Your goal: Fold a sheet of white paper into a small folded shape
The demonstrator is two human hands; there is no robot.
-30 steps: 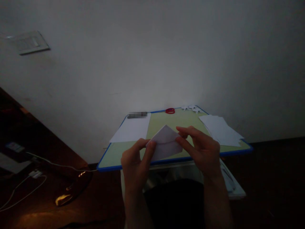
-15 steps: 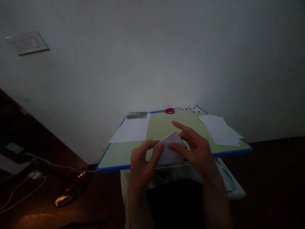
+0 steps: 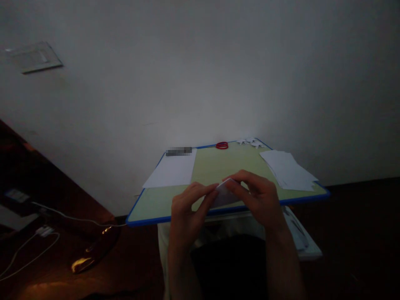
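A small folded piece of white paper (image 3: 225,195) is held up over the near edge of the table. My left hand (image 3: 190,208) pinches its left corner between thumb and fingers. At the upper right of the paper, my right hand (image 3: 258,196) is closed on its top edge, thumb on the near face and index finger behind. The lower right part of the paper is hidden by my right hand.
The green tabletop (image 3: 225,162) has a blue rim. On it lie a white sheet (image 3: 173,171) at left, red-handled scissors (image 3: 222,145) at the back, cut white paper shapes (image 3: 250,142), and a stack of white paper (image 3: 287,168) at right. A wall stands behind.
My right index finger, raised before, has come down onto the paper's top edge, and the thumb has moved up. The paper has tipped so less of its face shows.
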